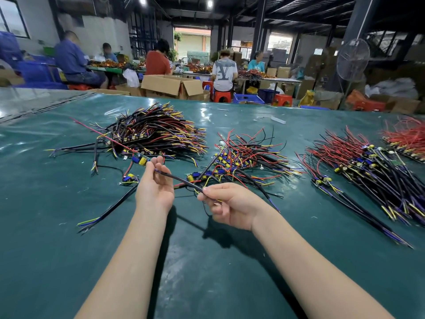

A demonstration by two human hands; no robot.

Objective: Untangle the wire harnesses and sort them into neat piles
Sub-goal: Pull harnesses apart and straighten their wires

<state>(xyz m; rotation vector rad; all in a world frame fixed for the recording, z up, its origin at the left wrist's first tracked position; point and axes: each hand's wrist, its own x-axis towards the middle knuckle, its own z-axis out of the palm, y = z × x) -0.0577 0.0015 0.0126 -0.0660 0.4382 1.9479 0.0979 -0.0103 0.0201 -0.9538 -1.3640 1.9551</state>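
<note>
Around us is a large workshop hall, where five people sit at other tables among cardboard boxes. Our own table has a dark green cover.

We hold one wire harness in the air, just above the table and in front of the piles. Our left hand has the palm up, and its fingers pinch the thin wires close to the small board with the yellow part. The fingers of our right hand pinch the black cable further along, so the cable is stretched between the two hands.

We count four piles on the table:
- a big pile at the far left
- a looser middle pile
- a long pile at the right
- a red pile at the far right edge, only partly in view

At least two single harnesses lie apart on the left.

We judge the work to be well advanced but not finished. The two right piles look combed in one direction. The middle pile has crossed wires, and the single harnesses on the left are not placed yet.
</note>
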